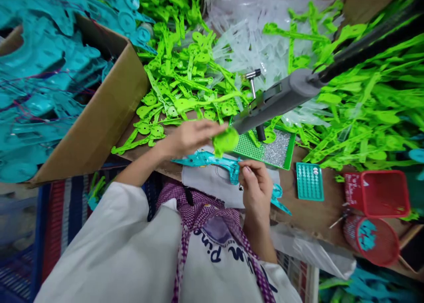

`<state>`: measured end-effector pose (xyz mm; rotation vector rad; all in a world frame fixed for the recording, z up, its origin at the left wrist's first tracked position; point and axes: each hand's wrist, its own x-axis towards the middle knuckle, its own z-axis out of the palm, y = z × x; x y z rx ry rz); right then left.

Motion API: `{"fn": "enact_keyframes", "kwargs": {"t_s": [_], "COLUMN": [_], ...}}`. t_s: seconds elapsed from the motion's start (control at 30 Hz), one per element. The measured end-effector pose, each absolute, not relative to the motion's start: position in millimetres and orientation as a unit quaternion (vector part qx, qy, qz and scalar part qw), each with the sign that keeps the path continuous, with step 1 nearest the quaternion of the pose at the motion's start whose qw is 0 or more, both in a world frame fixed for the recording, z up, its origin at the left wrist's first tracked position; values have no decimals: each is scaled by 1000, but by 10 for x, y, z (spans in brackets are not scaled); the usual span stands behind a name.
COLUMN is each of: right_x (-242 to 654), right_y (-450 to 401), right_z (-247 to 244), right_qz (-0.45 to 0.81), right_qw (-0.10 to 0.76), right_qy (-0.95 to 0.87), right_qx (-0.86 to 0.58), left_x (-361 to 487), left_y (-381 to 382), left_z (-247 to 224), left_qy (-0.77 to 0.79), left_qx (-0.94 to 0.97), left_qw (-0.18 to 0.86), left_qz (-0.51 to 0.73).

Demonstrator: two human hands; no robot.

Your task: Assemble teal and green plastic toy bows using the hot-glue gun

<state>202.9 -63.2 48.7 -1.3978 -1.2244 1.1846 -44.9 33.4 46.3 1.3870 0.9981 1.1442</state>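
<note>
My left hand (190, 137) has its fingers stretched forward and closed on a bright green plastic part with a rounded end (225, 142). This green part is slightly blurred and overlaps the lower tip of a grey hanging power screwdriver (278, 102). Below it, a turquoise plastic part (205, 158) lies across a white cloth (198, 177), with a thin wire along it. My right hand (256, 183) is closed in a pinch at the turquoise part's right end; what sits between its fingertips is too small to name.
A green tray (289, 155) holds small metal screws. Right of it lie a teal slotted tray (309, 181), a red bin (386, 192) and a red basket (374, 241). A small hammer (253, 80) stands behind. Green parts (195, 55) pile up; a cardboard box (99, 104) holds turquoise parts.
</note>
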Motion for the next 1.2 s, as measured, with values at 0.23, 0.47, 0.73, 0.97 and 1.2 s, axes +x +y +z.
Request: {"fn": "enact_keyframes", "kwargs": {"t_s": [0.23, 0.47, 0.73, 0.97, 1.2], "right_x": [1681, 925, 677, 1451, 1563], "right_y": [-245, 419, 813, -88, -381], "right_z": [351, 251, 290, 26, -247], "right_qz": [441, 281, 254, 322, 357], "right_qw": [289, -81, 14, 76, 180], "right_qy": [-658, -812, -797, -765, -745], "right_qx": [-538, -506, -547, -553, -533], "left_x": [-649, -740, -779, -834, -835], "left_y": [-310, -311, -524, -219, -337], "left_z": [68, -214, -186, -49, -74], "left_qy": [349, 369, 366, 337, 460], "left_qx": [806, 841, 852, 883, 810], "left_qw": [391, 335, 331, 307, 303], "left_qz": [275, 210, 175, 113, 201]}}
